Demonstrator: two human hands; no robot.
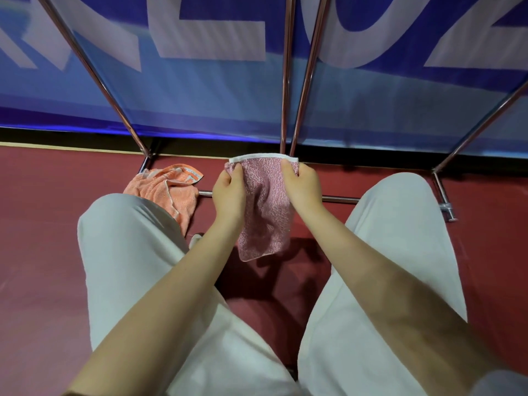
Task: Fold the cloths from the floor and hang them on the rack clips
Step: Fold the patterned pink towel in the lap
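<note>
A pink speckled cloth (pixel 265 212) with a white top hem hangs in the air between my knees. My left hand (pixel 230 192) pinches its upper left corner and my right hand (pixel 304 184) pinches its upper right corner, so the cloth hangs down folded and narrow. An orange cloth (pixel 168 190) lies crumpled on the red floor to the left, partly behind my left knee. The metal rack (pixel 285 81) rises just beyond my hands; no clips are in view.
The rack's chrome legs (pixel 94 72) splay out to the left and right, with a low crossbar (pixel 340 199) on the floor behind the cloth. A blue banner with white letters (pixel 200 90) stands behind the rack. My white-trousered knees flank the hands.
</note>
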